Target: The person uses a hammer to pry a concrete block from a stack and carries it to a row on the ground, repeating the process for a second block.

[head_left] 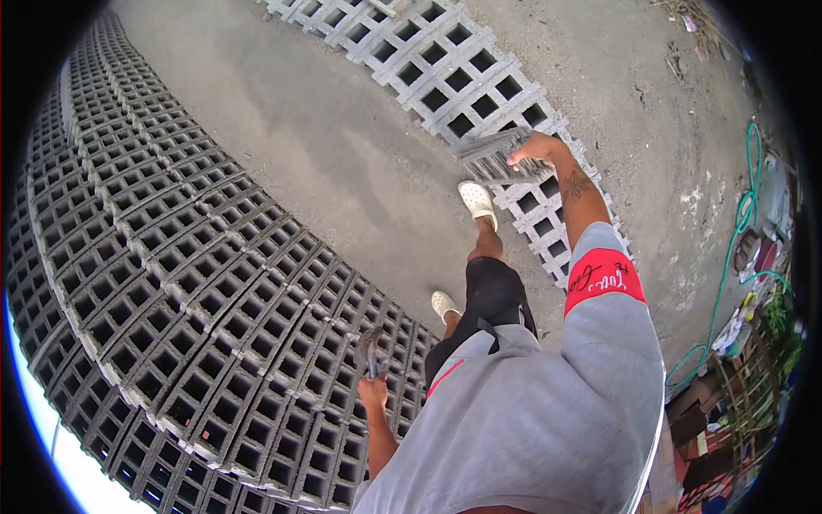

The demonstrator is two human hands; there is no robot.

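Stacked beside the left hand [373, 392]: a broad field of grey hollow concrete blocks [171, 257]. Gripped in the right hand [535, 150], held out over a lighter block row [462, 81]: a slatted grey pallet board [490, 157]. Clenched in the left fist: a small curved metal tool [370, 349].

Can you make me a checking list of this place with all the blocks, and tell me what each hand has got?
Surface: grey concrete ground, bare strip between the block rows.
Job's things: big stack of dark hollow blocks on the left; row of paler hollow blocks laid flat on the ground.
Clutter: boxes and bits piled at the right edge; too small to tell apart.
Grippers: left hand grips a metal hand tool; right hand holds a flat grey slatted piece.
Cables: green hose running along the right.
Surroundings: outdoors, sunlit; dry debris at the top.
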